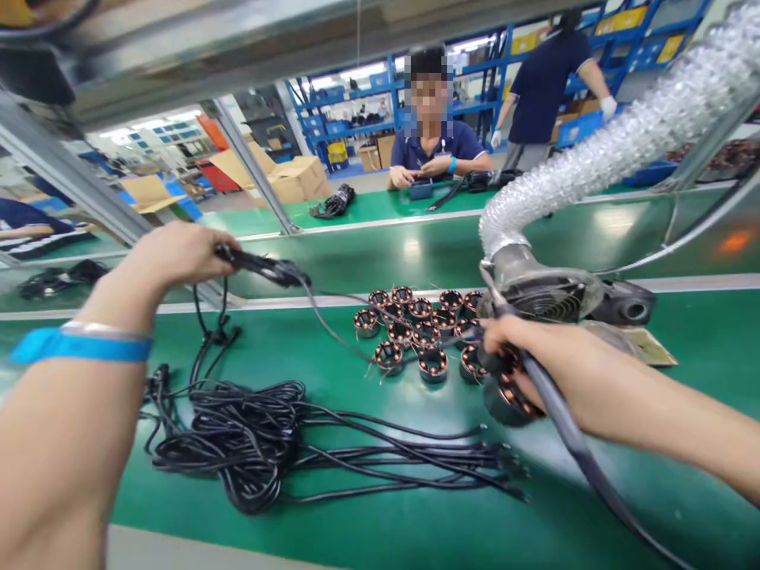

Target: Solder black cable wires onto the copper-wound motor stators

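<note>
My left hand (181,255), raised at the left, is closed on a bundled black power cable (267,267). From the bundle one strand sags rightward over the stators toward my other hand. My right hand (528,342) is closed around a soldering iron (504,305), whose thick cord (585,455) trails to the lower right. A motor stator (509,397) with copper windings is under the same hand, in its fingers; the exact grip is partly hidden. Just beyond lies a cluster of similar stators (426,334) on the green bench.
A pile of black cables (249,435) covers the bench's left front, ends pointing right. Behind my right hand stands a fan (543,294) with a silver duct (599,142). Across the bench a person (439,150) sits handling a small part; another person (543,87) stands behind.
</note>
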Demonstrator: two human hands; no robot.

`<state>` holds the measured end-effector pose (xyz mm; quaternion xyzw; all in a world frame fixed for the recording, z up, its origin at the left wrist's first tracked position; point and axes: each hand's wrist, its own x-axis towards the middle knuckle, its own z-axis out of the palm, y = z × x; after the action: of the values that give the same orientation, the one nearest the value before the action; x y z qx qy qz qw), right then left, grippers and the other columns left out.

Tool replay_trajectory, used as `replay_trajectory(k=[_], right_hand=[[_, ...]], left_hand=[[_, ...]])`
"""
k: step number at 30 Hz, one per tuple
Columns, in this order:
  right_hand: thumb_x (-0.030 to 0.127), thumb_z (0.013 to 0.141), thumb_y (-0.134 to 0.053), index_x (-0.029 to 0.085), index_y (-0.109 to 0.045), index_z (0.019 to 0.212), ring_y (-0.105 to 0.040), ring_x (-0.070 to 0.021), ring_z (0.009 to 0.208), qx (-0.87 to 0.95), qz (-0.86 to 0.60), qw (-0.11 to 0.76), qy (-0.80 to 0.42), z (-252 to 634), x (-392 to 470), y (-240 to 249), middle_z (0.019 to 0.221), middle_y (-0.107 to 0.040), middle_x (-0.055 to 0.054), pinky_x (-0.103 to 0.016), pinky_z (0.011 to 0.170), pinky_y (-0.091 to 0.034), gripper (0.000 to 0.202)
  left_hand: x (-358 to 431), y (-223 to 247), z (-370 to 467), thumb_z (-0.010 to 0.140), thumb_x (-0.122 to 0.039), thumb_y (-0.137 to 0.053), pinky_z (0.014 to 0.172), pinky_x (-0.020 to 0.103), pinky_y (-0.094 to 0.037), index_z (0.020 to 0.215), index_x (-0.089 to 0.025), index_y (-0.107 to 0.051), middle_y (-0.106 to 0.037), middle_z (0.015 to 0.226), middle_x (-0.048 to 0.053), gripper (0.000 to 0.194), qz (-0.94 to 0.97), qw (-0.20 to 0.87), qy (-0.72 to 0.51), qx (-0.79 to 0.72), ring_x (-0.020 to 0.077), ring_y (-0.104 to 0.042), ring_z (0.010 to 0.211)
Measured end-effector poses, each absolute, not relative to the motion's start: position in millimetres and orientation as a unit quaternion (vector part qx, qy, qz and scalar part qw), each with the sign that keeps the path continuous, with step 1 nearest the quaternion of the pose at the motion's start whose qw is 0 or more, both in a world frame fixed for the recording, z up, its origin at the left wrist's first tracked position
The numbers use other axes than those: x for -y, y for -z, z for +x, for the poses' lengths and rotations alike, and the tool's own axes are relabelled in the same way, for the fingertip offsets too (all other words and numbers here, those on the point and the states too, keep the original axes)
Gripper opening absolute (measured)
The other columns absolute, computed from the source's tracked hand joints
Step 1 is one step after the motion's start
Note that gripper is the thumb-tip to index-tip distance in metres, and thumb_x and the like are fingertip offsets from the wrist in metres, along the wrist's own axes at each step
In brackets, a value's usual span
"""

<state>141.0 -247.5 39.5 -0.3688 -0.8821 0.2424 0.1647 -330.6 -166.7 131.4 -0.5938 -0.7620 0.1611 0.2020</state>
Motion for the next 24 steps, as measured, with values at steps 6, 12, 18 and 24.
replay_trajectory(k=[6, 12, 18, 24], right_hand=[[0.007, 0.08, -0.06, 0.019, -0.056, 0.112, -0.063, -0.0191, 0.078, 0.883, -0.448, 0.126, -0.053, 40, 101, -57, 0.082, -0.066, -0.002, -0.026, 0.067, -0.044, 0.034], [0.037, 0.095, -0.062, 0.017, -0.057, 0.123, -0.063, -0.0211, 0.101, 0.835, -0.541, 0.085, -0.051, -10, -11, -19, 0.12, -0.061, -0.008, -0.041, 0.085, -0.056, 0.035], [0.036, 0.096, -0.061, 0.016, -0.058, 0.124, -0.062, -0.0226, 0.106, 0.775, -0.628, 0.02, -0.065, 7, -51, 15, 0.125, -0.06, -0.01, -0.043, 0.09, -0.056, 0.035], [0.036, 0.095, -0.062, 0.014, -0.058, 0.123, -0.063, -0.0227, 0.107, 0.785, -0.615, -0.07, -0.026, 3, -48, -20, 0.124, -0.06, -0.011, -0.043, 0.091, -0.055, 0.035]], left_hand=[[64, -128, -294, 0.096, -0.017, -0.043, 0.099, 0.045, -0.044, 0.129, 0.002, -0.052, -0.061, 0.128, 0.022, 0.039, -0.511, 0.261, 0.132, 0.808, 0.0305, -0.056, 0.119], [23, -51, -277, 0.089, -0.011, -0.047, 0.093, 0.037, -0.049, 0.124, -0.011, -0.062, -0.071, 0.115, 0.019, 0.038, -0.593, 0.161, 0.066, 0.786, 0.0291, -0.066, 0.108], [71, -4, -290, 0.096, -0.026, -0.037, 0.086, 0.037, -0.052, 0.109, -0.015, -0.071, -0.075, 0.105, 0.016, 0.038, -0.648, 0.065, -0.012, 0.759, 0.0308, -0.069, 0.101], [109, 11, -267, 0.096, -0.035, -0.047, 0.087, 0.026, -0.05, 0.103, -0.025, -0.072, -0.075, 0.099, 0.002, 0.028, -0.695, -0.052, -0.063, 0.714, 0.0206, -0.069, 0.098]])
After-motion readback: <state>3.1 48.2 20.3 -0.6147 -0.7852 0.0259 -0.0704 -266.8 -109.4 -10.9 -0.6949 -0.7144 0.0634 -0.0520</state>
